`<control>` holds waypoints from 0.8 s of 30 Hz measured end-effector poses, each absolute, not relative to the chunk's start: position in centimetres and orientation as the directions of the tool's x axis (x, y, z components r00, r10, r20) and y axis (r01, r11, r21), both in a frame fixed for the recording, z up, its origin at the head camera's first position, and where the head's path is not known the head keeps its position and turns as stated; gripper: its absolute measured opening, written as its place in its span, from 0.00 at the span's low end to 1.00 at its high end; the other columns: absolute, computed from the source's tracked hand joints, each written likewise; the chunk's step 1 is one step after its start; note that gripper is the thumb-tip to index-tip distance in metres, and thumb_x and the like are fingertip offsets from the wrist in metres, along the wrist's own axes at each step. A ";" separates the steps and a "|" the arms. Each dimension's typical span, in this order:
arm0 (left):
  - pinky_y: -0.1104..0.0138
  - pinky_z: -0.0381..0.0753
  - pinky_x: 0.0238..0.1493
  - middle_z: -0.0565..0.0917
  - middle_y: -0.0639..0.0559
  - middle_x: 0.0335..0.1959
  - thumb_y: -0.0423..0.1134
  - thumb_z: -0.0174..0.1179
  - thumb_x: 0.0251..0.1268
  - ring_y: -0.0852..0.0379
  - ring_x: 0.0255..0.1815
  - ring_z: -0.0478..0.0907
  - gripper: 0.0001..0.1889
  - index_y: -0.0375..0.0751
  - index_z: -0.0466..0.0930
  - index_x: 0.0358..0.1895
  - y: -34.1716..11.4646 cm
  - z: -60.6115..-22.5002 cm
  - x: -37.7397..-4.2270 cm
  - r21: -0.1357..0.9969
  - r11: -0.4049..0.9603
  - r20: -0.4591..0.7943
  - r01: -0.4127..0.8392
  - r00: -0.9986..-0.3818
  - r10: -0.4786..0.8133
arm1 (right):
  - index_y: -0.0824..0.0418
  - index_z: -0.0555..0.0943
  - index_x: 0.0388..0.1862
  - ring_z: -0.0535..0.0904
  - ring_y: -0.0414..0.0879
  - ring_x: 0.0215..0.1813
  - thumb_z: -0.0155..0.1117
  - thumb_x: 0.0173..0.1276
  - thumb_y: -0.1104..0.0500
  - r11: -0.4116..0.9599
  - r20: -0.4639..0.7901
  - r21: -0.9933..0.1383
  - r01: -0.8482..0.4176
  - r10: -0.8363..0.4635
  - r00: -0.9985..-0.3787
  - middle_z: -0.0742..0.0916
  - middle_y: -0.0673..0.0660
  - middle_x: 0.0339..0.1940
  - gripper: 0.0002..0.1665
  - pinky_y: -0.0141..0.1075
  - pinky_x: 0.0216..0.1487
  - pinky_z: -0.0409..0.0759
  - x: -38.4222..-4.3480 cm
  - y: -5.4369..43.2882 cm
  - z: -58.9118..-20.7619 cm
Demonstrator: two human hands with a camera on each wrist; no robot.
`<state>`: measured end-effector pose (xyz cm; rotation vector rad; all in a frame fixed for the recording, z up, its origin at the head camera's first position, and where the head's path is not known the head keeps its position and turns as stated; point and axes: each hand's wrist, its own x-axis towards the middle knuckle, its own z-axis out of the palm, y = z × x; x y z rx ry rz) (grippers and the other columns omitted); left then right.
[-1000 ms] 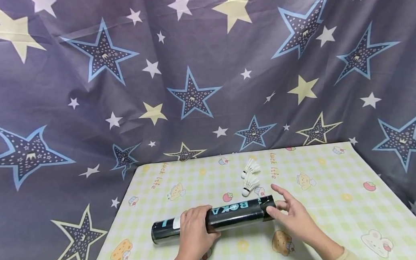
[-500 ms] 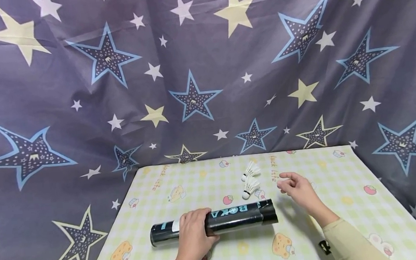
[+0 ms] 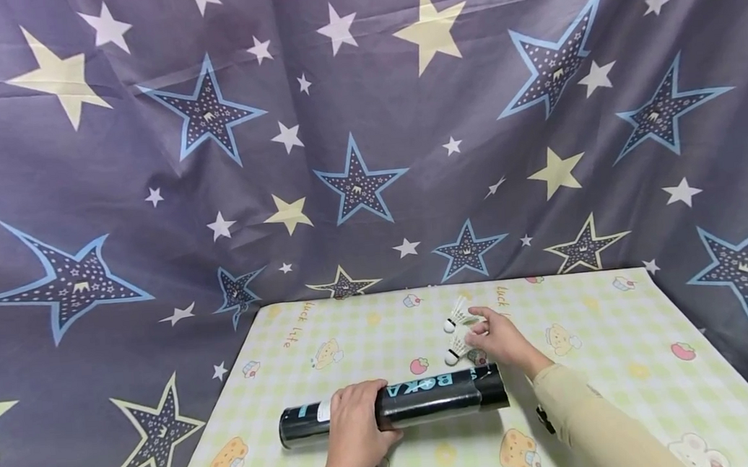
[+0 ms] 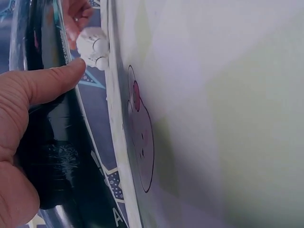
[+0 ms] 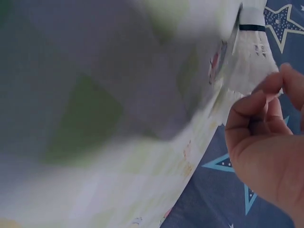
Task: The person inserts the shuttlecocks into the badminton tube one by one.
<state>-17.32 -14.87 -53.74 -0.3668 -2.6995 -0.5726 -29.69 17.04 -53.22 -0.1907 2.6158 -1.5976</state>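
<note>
A black shuttlecock tube (image 3: 437,397) with blue BOKA lettering lies sideways above the table. My left hand (image 3: 356,426) grips it left of its middle, and in the left wrist view the thumb (image 4: 57,80) lies across it. Beyond the tube are two white feather shuttlecocks, a nearer one (image 3: 457,349) and a farther one (image 3: 457,320), each with a dark band at the cork. My right hand (image 3: 498,337) is at their feather ends. In the right wrist view its bent fingertips (image 5: 259,97) meet a skirt edge (image 5: 249,78); no firm pinch shows.
A table (image 3: 356,350) with a green-checked cartoon cloth bears these things. Behind it hangs a grey curtain (image 3: 378,103) with stars. A small black object (image 3: 545,420) shows at the edge of the right sleeve (image 3: 588,406).
From the tube's right end my right hand has lifted away, then moved across to the shuttlecocks. My left hand keeps holding the tube in nearly the same place. The head view has shifted slightly.
</note>
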 end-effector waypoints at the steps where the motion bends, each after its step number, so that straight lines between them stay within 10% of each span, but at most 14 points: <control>1: 0.51 0.72 0.64 0.89 0.55 0.56 0.48 0.93 0.28 0.52 0.59 0.84 0.44 0.52 0.83 0.59 -14.8 -53.7 -17.4 0.336 0.886 0.401 0.321 -0.899 0.174 | 0.70 0.66 0.80 0.89 0.49 0.37 0.71 0.73 0.65 0.458 0.005 -0.886 -0.066 -0.133 -0.991 0.93 0.64 0.45 0.40 0.33 0.38 0.85 -29.4 17.2 -53.3; 17: 0.50 0.72 0.66 0.89 0.54 0.57 0.50 0.93 0.29 0.51 0.60 0.84 0.45 0.51 0.83 0.60 -14.3 -54.2 -17.8 0.336 0.893 0.373 0.301 -0.913 0.167 | 0.70 0.71 0.77 0.87 0.40 0.34 0.72 0.75 0.58 0.293 -0.113 -0.951 0.095 -0.043 -0.993 0.94 0.53 0.37 0.38 0.32 0.39 0.86 -19.9 27.7 -52.8; 24: 0.48 0.73 0.66 0.89 0.53 0.57 0.49 0.93 0.27 0.50 0.59 0.83 0.45 0.50 0.83 0.59 -14.3 -54.3 -18.0 0.337 0.889 0.386 0.309 -0.907 0.168 | 0.37 0.83 0.57 0.84 0.35 0.31 0.69 0.76 0.63 0.043 -0.075 -0.996 0.076 0.003 -0.997 0.94 0.46 0.34 0.20 0.30 0.36 0.83 -17.5 28.7 -51.4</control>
